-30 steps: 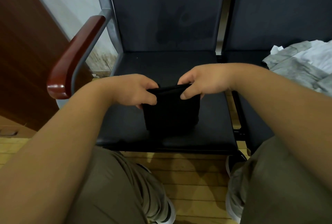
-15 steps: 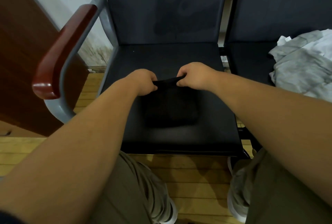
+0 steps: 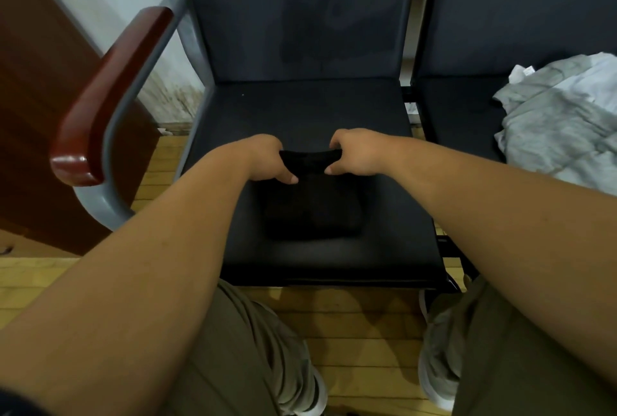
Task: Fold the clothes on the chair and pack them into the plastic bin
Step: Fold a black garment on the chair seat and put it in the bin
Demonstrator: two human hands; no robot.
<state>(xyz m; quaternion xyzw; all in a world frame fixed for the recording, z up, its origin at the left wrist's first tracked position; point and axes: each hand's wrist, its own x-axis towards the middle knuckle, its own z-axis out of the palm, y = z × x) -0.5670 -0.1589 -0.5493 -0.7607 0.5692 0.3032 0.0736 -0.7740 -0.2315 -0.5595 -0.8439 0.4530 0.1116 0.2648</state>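
Both hands pinch the far edge of a folded black garment on the chair seat.

The left hand (image 3: 267, 162) and right hand (image 3: 355, 153) grip the black garment (image 3: 312, 205) on the chair seat (image 3: 300, 108). Uneven pulling could undo the fold; grey clothes (image 3: 561, 125) wait unfolded; no bin is visible.

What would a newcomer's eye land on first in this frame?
At centre, the left hand and right hand pinch the far edge of a folded black garment resting on the dark seat. To the right, crumpled grey clothes sit on the next seat. At left, a glossy red-brown armrest stands out.
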